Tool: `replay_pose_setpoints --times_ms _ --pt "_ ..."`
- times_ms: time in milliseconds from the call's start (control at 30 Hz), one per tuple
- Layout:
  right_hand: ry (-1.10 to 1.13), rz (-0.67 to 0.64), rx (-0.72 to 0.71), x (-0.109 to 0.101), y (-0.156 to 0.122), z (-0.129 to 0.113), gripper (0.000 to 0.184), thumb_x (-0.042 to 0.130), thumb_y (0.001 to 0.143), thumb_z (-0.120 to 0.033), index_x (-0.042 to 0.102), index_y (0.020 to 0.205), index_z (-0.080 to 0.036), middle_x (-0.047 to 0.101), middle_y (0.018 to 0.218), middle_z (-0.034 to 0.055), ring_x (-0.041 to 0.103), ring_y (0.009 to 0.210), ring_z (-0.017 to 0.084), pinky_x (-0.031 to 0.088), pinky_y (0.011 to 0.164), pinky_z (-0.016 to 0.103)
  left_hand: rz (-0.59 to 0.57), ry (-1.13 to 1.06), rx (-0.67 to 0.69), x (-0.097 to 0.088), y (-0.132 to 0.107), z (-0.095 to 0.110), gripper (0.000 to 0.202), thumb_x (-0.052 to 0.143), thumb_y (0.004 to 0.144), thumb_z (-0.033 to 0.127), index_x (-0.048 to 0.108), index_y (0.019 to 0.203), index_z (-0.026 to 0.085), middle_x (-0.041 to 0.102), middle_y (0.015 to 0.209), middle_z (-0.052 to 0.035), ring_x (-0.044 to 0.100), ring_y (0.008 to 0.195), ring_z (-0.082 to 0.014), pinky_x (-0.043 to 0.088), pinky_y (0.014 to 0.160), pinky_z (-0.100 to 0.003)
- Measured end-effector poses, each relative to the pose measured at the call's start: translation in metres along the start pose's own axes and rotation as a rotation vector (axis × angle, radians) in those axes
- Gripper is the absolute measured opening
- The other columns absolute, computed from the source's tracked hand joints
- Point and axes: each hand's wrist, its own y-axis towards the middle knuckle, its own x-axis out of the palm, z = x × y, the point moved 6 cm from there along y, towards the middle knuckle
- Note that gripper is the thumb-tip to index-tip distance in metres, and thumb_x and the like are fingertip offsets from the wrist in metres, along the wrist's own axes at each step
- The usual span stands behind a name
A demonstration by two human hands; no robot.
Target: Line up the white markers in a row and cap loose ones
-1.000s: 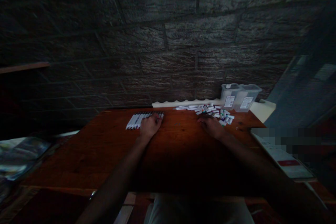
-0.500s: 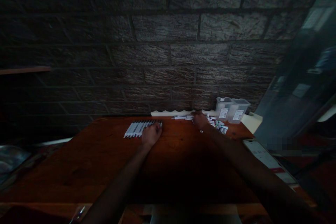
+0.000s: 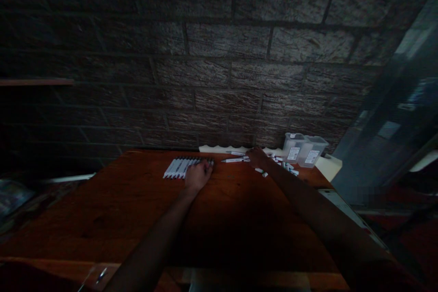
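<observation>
A row of white markers (image 3: 179, 167) with dark tips lies side by side on the wooden table (image 3: 130, 210). Over the row's right end rests my left hand (image 3: 197, 175), its fingers curled onto the last markers. Farther right, near the back edge, my right hand (image 3: 257, 158) has its fingers closed at the ends of two loose white markers, a front marker (image 3: 233, 160) and a rear marker (image 3: 237, 153). Exactly how the fingertips grip them is hidden by the hand. Several short marker pieces or caps (image 3: 289, 167) lie scattered right of that hand.
Two clear plastic containers (image 3: 310, 154) with white labels stand at the back right. A pale scalloped strip (image 3: 215, 149) runs along the back edge below the block wall (image 3: 219, 73). A flat white object, phone-like in shape (image 3: 342, 205), lies along the right edge under my right arm.
My right hand has shifted slightly left, and the two loose markers beside it now lie farther apart. My left hand stays on the row. The view has tilted a little.
</observation>
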Motion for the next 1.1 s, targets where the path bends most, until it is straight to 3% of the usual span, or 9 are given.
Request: replay_pose_setpoints --times_ms 167,367,467,567,667,767,967,1100 --pt "-0.056 0.013 -0.04 0.002 -0.007 -0.014 0.026 0.051 0.084 -0.007 0.073 0.098 -0.011 0.071 0.106 0.0176 0.057 0.116 0.029 0.041 0.096 0.039 0.011 -0.006 -0.014 -0.003 -0.001 -0.003 0.025 0.043 0.091 0.04 0.061 0.085 0.023 0.072 0.081 -0.0046 0.066 0.079 -0.0213 0.039 0.07 -0.029" --pt "0.027 0.08 -0.096 -0.008 -0.041 -0.01 0.04 0.05 0.085 -0.005 0.066 0.119 -0.019 0.066 0.12 0.0128 0.06 0.113 0.022 0.044 0.096 0.031 0.003 -0.005 -0.004 -0.002 -0.002 0.0 0.024 0.044 0.09 0.04 0.06 0.085 0.023 0.071 0.08 -0.004 0.065 0.078 -0.0213 0.039 0.07 -0.029" --pt "0.424 0.364 -0.12 -0.027 -0.068 -0.002 0.035 0.049 0.091 -0.014 0.062 0.123 -0.019 0.066 0.118 0.0104 0.061 0.108 0.02 0.045 0.096 0.032 -0.004 -0.019 0.01 -0.001 -0.002 0.004 0.024 0.044 0.09 0.041 0.06 0.085 0.024 0.07 0.079 -0.0034 0.064 0.076 -0.0204 0.039 0.069 -0.029" --pt "0.856 0.677 -0.002 -0.036 -0.098 0.016 0.027 0.053 0.093 -0.034 0.065 0.113 -0.02 0.066 0.112 0.0088 0.065 0.091 0.018 0.052 0.084 0.031 0.003 -0.054 0.047 -0.001 -0.003 0.009 0.023 0.044 0.09 0.04 0.06 0.085 0.024 0.069 0.077 -0.003 0.063 0.074 -0.0193 0.039 0.069 -0.028" --pt "1.068 0.773 0.035 -0.03 -0.112 0.017 0.025 0.059 0.089 -0.041 0.069 0.099 -0.021 0.066 0.105 0.0071 0.064 0.088 0.017 0.053 0.077 0.029 0.02 -0.117 0.098 -0.001 -0.004 0.014 0.024 0.044 0.09 0.041 0.06 0.086 0.023 0.068 0.076 -0.0023 0.062 0.071 -0.0185 0.04 0.067 -0.028" --pt "1.021 0.775 0.015 -0.022 -0.115 0.003 0.022 0.062 0.087 -0.038 0.071 0.1 -0.023 0.065 0.095 0.0054 0.061 0.085 0.016 0.052 0.076 0.029 0.012 -0.153 0.128 0.0 -0.004 0.016 0.026 0.045 0.089 0.043 0.061 0.085 0.023 0.068 0.074 -0.0015 0.061 0.068 -0.0176 0.04 0.065 -0.027" --pt "0.812 0.629 -0.334 -0.008 -0.11 -0.053 0.025 0.057 0.09 -0.022 0.07 0.11 -0.028 0.062 0.108 0.0065 0.06 0.1 0.017 0.051 0.087 0.032 0.007 -0.189 0.123 0.0 -0.003 0.009 0.025 0.045 0.089 0.039 0.064 0.087 0.023 0.069 0.075 -0.0015 0.061 0.067 -0.0167 0.041 0.065 -0.026" --pt "0.769 0.513 -0.472 -0.003 -0.111 -0.079 0.031 0.051 0.09 -0.014 0.07 0.113 -0.024 0.061 0.115 0.0078 0.059 0.108 0.015 0.049 0.093 0.031 0.014 -0.198 0.126 -0.003 -0.004 0.008 0.026 0.045 0.088 0.038 0.065 0.085 0.022 0.07 0.078 -0.0022 0.062 0.069 -0.017 0.042 0.068 -0.027"
